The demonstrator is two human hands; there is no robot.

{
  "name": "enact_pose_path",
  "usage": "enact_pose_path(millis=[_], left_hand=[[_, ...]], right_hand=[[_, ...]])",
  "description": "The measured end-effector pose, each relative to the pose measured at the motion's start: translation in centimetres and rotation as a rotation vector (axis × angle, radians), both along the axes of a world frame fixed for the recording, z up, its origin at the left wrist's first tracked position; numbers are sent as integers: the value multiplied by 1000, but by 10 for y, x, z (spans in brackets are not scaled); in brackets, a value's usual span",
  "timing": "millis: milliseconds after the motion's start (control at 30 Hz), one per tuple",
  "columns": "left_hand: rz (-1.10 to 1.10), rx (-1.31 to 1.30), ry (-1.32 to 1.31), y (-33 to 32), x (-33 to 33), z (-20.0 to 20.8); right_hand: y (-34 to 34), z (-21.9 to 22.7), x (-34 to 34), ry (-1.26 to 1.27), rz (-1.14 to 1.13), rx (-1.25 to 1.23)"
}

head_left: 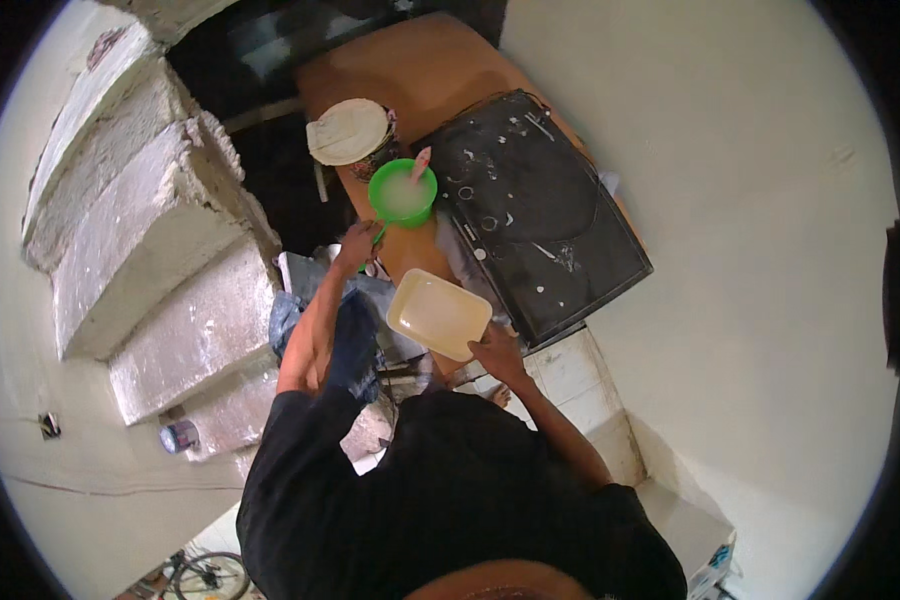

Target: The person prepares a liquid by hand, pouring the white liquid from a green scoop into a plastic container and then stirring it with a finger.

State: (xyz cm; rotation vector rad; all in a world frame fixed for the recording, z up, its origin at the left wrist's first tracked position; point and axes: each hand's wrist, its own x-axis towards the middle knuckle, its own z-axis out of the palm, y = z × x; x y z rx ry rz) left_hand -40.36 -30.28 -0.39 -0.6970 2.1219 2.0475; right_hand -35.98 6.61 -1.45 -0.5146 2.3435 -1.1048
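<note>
My left hand (360, 245) is closed around the thin handle of a green dipper (403, 217), which sits at the edge of the brown board. Whitish liquid (398, 193) fills part of the dipper, and a pinkish handle-like piece (420, 166) leans out over its far rim. In front of me, my right hand (496, 352) grips the near right corner of a cream rectangular plastic tub (398, 312). The tub is tilted; something pale covers its floor, but I cannot tell if it is liquid.
Beyond the dipper stands a bucket (378, 162) with a cream lid (348, 132). A black, paint-spotted flat panel (540, 215) lies on the brown board (420, 60) at right. Rough white steps (160, 235) rise at left, with a can (179, 436); a wall (730, 250) bounds the right.
</note>
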Motion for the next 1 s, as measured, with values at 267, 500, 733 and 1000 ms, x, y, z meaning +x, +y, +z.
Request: enact_pose_path(millis=[267,500,733,1000], left_hand=[[138,-37,25,14,27,-2],[51,-65,56,9,46,15],[60,-68,65,13,69,62],[-17,-134,59,20,85,108]], right_hand=[[-1,-18,10,88,-59,67],[2,-8,8,133,-59,-36],[-30,81,-27,318,-71,204],[-143,119,-130,658,-226,-249]])
